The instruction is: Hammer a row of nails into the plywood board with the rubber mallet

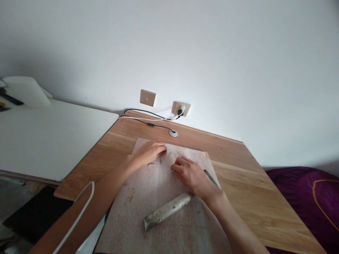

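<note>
A greyish, worn wooden board (pixel 156 187) lies on the wooden table, and both hands rest over its far part. My left hand (pixel 150 152) is closed, its fingers curled down at the board; what they pinch, if anything, is hidden. Opposite it, my right hand (pixel 189 173) is closed too, fingertips bent under and their contents out of sight. Between and beyond the hands are a few tiny metal bits, perhaps nails. A small silvery piece (pixel 151 164) lies below my left hand. Under my right wrist lies a hammer (pixel 169 210) with a pale, stained handle, its dark head partly covered.
The wooden table (pixel 238 183) meets the wall, where a socket (pixel 181 108) holds plugs. Cables run past a round grommet (pixel 173 133). On the left, a white table (pixel 53 137) carries a white paper roll (pixel 26 92). Purple fabric (pixel 299 197) lies at the right.
</note>
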The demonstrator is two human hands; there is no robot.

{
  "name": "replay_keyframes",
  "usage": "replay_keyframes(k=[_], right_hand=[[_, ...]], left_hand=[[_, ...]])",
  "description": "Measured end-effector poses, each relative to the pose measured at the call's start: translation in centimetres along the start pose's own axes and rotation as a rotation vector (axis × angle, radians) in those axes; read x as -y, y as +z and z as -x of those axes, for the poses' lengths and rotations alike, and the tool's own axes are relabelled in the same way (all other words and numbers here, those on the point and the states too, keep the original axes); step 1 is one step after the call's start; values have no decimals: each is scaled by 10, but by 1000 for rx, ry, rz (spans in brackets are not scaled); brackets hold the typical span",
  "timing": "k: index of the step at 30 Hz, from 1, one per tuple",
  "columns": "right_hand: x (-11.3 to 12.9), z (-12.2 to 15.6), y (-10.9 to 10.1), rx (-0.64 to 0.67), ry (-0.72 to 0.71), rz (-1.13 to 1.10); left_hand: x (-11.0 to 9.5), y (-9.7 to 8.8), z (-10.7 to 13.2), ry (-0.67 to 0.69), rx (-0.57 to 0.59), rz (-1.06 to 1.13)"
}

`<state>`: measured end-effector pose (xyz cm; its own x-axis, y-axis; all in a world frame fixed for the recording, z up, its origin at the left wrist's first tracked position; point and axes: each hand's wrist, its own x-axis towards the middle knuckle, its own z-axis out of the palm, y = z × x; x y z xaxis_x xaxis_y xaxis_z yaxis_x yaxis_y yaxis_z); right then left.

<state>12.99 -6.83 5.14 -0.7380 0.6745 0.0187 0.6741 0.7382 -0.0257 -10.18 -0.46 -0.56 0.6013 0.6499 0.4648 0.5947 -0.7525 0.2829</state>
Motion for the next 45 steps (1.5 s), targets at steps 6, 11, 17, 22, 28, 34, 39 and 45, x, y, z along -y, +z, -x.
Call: replay_keyframes(k=[6,11,17,22,28,34,39,45], right_hand=[[-8,6,-13,33,107,-169],[-23,-3,-18,10,409,19],[-21,-21,-15,148,537,209],[-17,-30,-15,195,552,238],[-19,-32,-14,210,566,250],[-20,-31,-11,193,560,218],[-23,-27,-9,149,520,141],[-22,-22,-15,85,470,49]], left_hand=[[0,-2,-4,83,18,-156],[-1,-2,-7,83,44,-257],[-7,-6,-6,19,43,-292],[-8,-7,-7,-11,21,-273],[-11,-7,-4,-42,-74,-79],[-21,-8,0,7,42,3],[-19,-6,-3,-46,16,37],[-16,-1,-13,-7,88,64]])
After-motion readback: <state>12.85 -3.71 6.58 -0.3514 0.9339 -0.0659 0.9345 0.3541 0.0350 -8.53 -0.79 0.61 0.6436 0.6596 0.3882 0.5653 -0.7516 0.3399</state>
